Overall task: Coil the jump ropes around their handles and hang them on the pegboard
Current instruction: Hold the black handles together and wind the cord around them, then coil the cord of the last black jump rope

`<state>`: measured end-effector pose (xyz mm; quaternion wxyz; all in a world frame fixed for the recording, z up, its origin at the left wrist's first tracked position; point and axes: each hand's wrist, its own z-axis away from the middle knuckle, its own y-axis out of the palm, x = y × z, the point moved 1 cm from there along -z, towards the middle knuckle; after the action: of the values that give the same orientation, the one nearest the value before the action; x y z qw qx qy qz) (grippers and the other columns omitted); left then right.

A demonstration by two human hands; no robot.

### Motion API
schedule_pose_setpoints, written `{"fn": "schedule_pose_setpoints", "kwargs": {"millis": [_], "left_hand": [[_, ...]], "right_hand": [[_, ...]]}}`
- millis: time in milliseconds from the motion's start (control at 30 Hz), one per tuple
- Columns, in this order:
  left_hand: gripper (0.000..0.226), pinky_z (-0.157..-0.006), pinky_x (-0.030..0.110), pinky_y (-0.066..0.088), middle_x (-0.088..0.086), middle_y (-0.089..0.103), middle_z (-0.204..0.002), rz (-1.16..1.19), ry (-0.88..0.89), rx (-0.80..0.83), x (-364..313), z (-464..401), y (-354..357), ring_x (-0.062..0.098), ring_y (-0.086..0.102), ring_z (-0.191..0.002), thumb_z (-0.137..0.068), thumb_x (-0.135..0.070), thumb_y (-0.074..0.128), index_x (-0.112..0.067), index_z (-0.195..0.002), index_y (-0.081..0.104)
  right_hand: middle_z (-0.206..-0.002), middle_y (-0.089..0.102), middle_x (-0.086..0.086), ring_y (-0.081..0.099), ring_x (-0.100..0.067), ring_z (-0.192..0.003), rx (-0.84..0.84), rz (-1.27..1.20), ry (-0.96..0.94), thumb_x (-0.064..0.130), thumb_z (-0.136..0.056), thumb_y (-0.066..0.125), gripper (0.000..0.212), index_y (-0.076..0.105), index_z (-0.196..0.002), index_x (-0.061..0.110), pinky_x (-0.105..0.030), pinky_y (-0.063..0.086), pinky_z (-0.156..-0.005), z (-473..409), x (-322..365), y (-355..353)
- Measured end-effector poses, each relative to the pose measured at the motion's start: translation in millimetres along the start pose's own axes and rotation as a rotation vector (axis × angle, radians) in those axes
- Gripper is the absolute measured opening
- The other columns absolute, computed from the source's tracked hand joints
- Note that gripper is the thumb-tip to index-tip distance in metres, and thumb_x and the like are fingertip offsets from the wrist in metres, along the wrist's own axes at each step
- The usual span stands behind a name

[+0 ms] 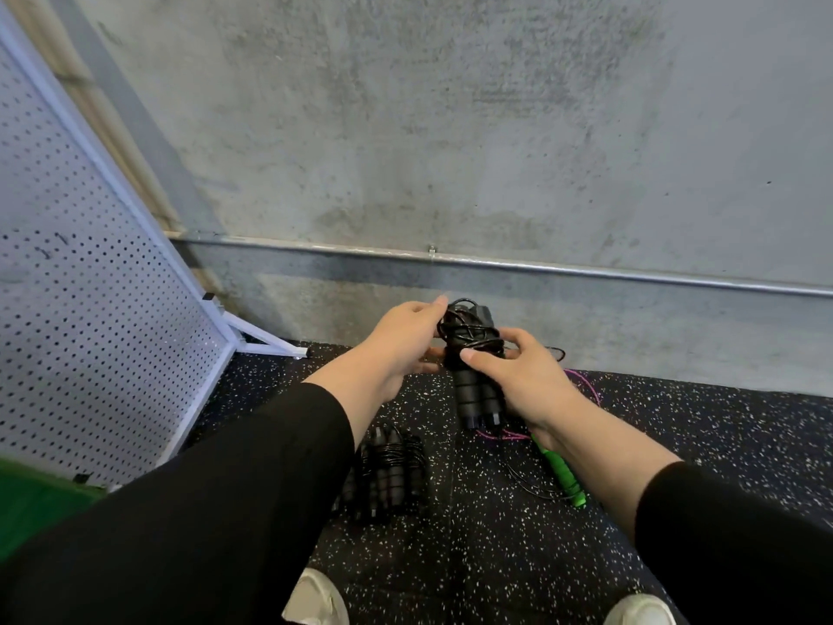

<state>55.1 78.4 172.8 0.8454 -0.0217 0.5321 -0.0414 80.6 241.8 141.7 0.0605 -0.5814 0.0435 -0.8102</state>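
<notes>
- The right hand [518,376] grasps the black jump rope [473,354] around the two handles, which lie side by side, thumb across the coils; it is held in the air above the speckled floor [450,557], near the concrete wall [450,128].
- The left hand [401,345] touches the upper end of the bundle; its fingers seem to pinch the cord there, but the grip is partly hidden.
- I judge the cord thin, light and springy, so the loose loops at the top can slip off; the foam handles are firm and not slippery, and they are the best place to hold.
- A coiled black bundle [387,471] lies on the floor under the left forearm.
- A green handle [563,475] and a pink cord [586,385] lie uncoiled at the right.
- The white pegboard [90,309] stands at the left edge of the floor.
</notes>
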Motion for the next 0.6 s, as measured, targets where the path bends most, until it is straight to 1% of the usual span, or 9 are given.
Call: {"fn": "schedule_pose_setpoints", "kwargs": {"millis": [67, 133, 200, 267, 333, 400, 467, 567, 600], "left_hand": [[0.039, -0.073, 0.035, 0.057, 0.004, 0.065, -0.116, -0.018, -0.050, -0.018, 13, -9, 1, 0.020, 0.067, -0.088, -0.104, -0.049, 0.047, -0.018, -0.127, 0.057], [0.042, -0.079, 0.036, 0.060, 0.005, 0.060, -0.119, -0.042, -0.108, -0.084, 33, -19, 2, 0.023, 0.066, -0.097, -0.105, -0.048, 0.045, -0.017, -0.133, 0.052], [0.038, -0.085, 0.041, 0.060, 0.009, 0.061, -0.119, -0.021, -0.173, -0.152, 60, -29, 8, 0.023, 0.066, -0.096, -0.107, -0.040, 0.044, -0.016, -0.136, 0.049], [0.029, -0.089, 0.043, 0.058, 0.008, 0.063, -0.108, 0.019, -0.259, -0.186, 96, -37, 17, 0.023, 0.064, -0.089, -0.108, -0.029, 0.042, -0.014, -0.132, 0.052], [0.026, -0.087, 0.042, 0.057, 0.004, 0.063, -0.098, 0.025, -0.324, -0.185, 136, -44, 28, 0.024, 0.062, -0.088, -0.107, -0.022, 0.039, -0.017, -0.127, 0.056], [0.027, -0.083, 0.039, 0.054, 0.003, 0.065, -0.102, 0.035, -0.365, -0.138, 171, -50, 37, 0.025, 0.063, -0.092, -0.105, -0.021, 0.037, -0.022, -0.121, 0.059], [0.026, -0.083, 0.037, 0.051, 0.003, 0.067, -0.106, 0.045, -0.411, -0.102, 197, -57, 45, 0.022, 0.061, -0.092, -0.104, -0.020, 0.039, -0.024, -0.108, 0.064], [0.029, -0.098, 0.038, 0.053, 0.001, 0.068, -0.112, 0.016, -0.457, -0.097, 222, -68, 53, 0.019, 0.063, -0.102, -0.103, -0.018, 0.042, -0.023, -0.116, 0.068], [0.031, -0.103, 0.039, 0.051, 0.003, 0.067, -0.118, -0.002, -0.466, -0.084, 228, -70, 55, 0.020, 0.062, -0.108, -0.104, -0.018, 0.040, -0.022, -0.120, 0.066]], "right_hand": [[-0.107, 0.073, -0.001, 0.074, -0.016, -0.095, 0.002, -0.056, 0.050, 0.025, -0.083, 0.083, 0.052, 0.056, -0.126, 0.019, -0.034, 0.059, -0.084, -5, -14, 3], [-0.106, 0.073, -0.004, 0.073, -0.020, -0.096, -0.025, -0.072, 0.089, 0.023, -0.084, 0.082, 0.042, 0.058, -0.118, 0.021, -0.036, 0.059, -0.083, -11, -32, 5], [-0.107, 0.072, -0.005, 0.071, -0.021, -0.098, -0.061, -0.052, 0.138, 0.021, -0.084, 0.082, 0.038, 0.056, -0.112, 0.022, -0.035, 0.057, -0.084, -21, -60, 7], [-0.110, 0.071, -0.005, 0.070, -0.021, -0.099, -0.068, -0.010, 0.206, 0.022, -0.084, 0.082, 0.045, 0.055, -0.120, 0.017, -0.034, 0.057, -0.084, -32, -98, 10], [-0.110, 0.071, -0.004, 0.069, -0.021, -0.098, -0.060, 0.068, 0.269, 0.025, -0.083, 0.083, 0.052, 0.053, -0.124, 0.016, -0.035, 0.056, -0.086, -42, -136, 15], [-0.107, 0.069, -0.003, 0.068, -0.021, -0.098, -0.047, 0.124, 0.329, 0.025, -0.082, 0.084, 0.052, 0.053, -0.124, 0.015, -0.039, 0.056, -0.091, -52, -171, 22], [-0.108, 0.067, -0.003, 0.067, -0.023, -0.101, -0.040, 0.163, 0.393, 0.025, -0.082, 0.084, 0.051, 0.054, -0.121, 0.015, -0.041, 0.055, -0.096, -62, -205, 30], [-0.111, 0.069, -0.005, 0.069, -0.024, -0.100, -0.043, 0.132, 0.484, 0.028, -0.078, 0.087, 0.064, 0.054, -0.130, 0.011, -0.045, 0.056, -0.096, -77, -247, 40], [-0.110, 0.069, -0.005, 0.069, -0.023, -0.099, -0.040, 0.128, 0.502, 0.027, -0.079, 0.086, 0.062, 0.054, -0.130, 0.012, -0.044, 0.057, -0.094, -80, -257, 43]]}}
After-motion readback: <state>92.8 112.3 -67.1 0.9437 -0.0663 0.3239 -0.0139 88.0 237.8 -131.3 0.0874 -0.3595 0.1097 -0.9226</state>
